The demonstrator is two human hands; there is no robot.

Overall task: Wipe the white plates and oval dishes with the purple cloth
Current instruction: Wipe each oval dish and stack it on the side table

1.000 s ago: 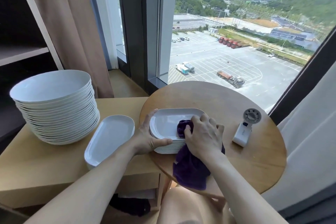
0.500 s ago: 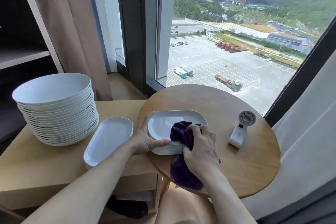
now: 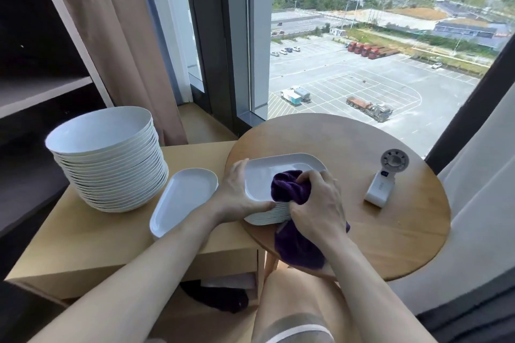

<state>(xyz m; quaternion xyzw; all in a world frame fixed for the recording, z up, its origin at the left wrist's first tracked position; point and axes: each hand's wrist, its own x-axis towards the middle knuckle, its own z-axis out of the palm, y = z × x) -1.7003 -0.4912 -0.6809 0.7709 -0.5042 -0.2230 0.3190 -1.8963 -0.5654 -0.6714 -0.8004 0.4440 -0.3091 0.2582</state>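
Since the round table (image 3: 376, 245) carries its load right at its left rim, a hard sideways wipe could well shove the stack of oval dishes (image 3: 267, 216) towards that rim and the gap beside the low cabinet (image 3: 97, 245). On the cabinet, the tall stack of white plates (image 3: 111, 172) stands well apart from your arms, so it looks safe unless your left elbow swings out. The single oval dish (image 3: 184, 198) lies just beside your left wrist, its near end close to the cabinet's front edge; a careless pull of that arm could nudge it off. The purple cloth (image 3: 289, 189) is bunched on the top dish, with its tail hanging over the table's near edge. If that tail snags under your forearm, it may drag the top dish askew. The small white fan (image 3: 384, 184) lies to the right, away from the wiping.

Your left hand (image 3: 239, 192) clamps the stack's left side, fingers over the top dish's far corner, thumb pressed along the stacked edges. Your right hand (image 3: 317, 203) is curled tight round the cloth, knuckles up, pressing the wad onto the top dish. The two hands are close, apparently not touching.
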